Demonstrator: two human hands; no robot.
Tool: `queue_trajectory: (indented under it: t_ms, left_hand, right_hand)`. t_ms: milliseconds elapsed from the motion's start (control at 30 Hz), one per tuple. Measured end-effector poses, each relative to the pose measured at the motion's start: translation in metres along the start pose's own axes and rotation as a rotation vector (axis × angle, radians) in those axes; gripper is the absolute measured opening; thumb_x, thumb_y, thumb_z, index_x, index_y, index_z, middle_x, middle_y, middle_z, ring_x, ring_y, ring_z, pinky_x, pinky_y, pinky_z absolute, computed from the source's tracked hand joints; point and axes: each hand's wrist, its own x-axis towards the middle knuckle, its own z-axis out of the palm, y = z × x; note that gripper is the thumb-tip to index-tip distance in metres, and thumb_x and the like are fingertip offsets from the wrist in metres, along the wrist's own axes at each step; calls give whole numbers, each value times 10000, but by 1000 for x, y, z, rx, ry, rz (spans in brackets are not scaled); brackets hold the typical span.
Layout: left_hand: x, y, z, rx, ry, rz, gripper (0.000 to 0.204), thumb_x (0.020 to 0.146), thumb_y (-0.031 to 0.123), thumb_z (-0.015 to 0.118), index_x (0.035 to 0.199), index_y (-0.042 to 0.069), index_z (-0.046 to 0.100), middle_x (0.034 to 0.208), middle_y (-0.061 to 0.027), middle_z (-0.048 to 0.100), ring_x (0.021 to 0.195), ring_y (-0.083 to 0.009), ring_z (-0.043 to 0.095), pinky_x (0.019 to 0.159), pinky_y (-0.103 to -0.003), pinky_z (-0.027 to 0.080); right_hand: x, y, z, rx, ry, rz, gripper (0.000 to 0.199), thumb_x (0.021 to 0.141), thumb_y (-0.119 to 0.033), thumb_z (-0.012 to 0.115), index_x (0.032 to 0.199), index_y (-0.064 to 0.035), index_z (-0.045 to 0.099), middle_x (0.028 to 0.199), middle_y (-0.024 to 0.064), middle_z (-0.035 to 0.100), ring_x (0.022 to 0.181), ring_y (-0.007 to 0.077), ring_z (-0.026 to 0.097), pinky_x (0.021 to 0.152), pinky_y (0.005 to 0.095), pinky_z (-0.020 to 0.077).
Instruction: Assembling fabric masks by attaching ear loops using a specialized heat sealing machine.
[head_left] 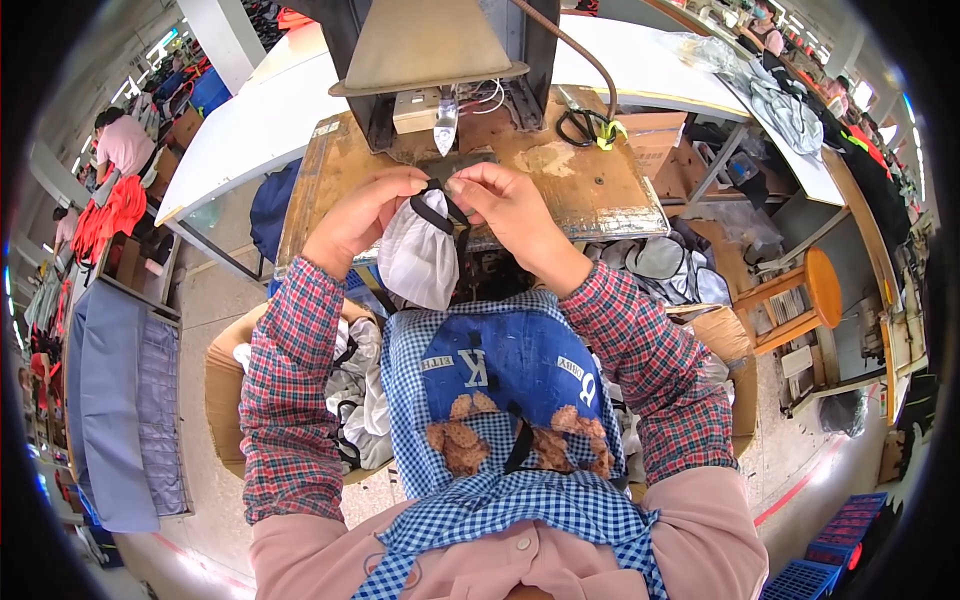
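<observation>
Both my hands are raised at the front edge of a worn wooden work table. My left hand (pixel 372 218) pinches the black band of a white fabric pouch (pixel 418 258), whose body hangs below the fingers. My right hand (pixel 510 212) is closed at the same black band (pixel 437 210), thumb and forefinger pressed together close to the left fingertips. Just beyond the fingers is the pointed metal tip (pixel 445 135) of a machine (pixel 430 45), apart from the fabric. Whether the pouch is a cap or a bag, I cannot tell.
Black-handled scissors (pixel 580 125) lie on the wooden table (pixel 540 160), right of the machine. Cardboard boxes with white and black fabric pieces stand beside me, one box (pixel 225 385) at left. A wooden stool (pixel 822 288) is at right. Other people work farther off.
</observation>
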Motion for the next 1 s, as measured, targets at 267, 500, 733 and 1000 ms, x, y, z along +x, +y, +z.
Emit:
queue_trajectory:
  t_ms: [267,500,733,1000]
  left_hand:
    - [13,3,-3,4,-22,33,265,862,139,589,1093,9,597,998,-52,651,914,-149,622,852,-281,486]
    - [23,3,-8,8,-89,67,264,854,141,579,1082,9,595,996,-51,644,919,-149,612,861,-280,477]
    - [27,6,1,-34,27,78,235,865,121,582,1069,3,593,977,-61,659,898,-150,631,843,-282,499]
    - [31,6,-4,-56,-7,70,223,873,112,583,1068,4,596,983,-65,664,888,-148,639,823,-273,510]
  right_hand:
    - [10,0,1,73,25,94,229,935,-273,629,1028,-64,650,887,-7,645,827,79,586,717,234,468]
    - [17,0,-2,127,35,127,240,908,-302,655,1003,-81,649,895,-2,648,842,87,585,727,246,464]
    - [24,1,-4,154,89,115,234,909,-286,638,957,-57,658,857,3,651,793,91,586,680,255,470]
    - [28,1,-4,167,96,158,226,912,-305,660,993,-95,657,890,-12,655,816,79,587,733,249,460]
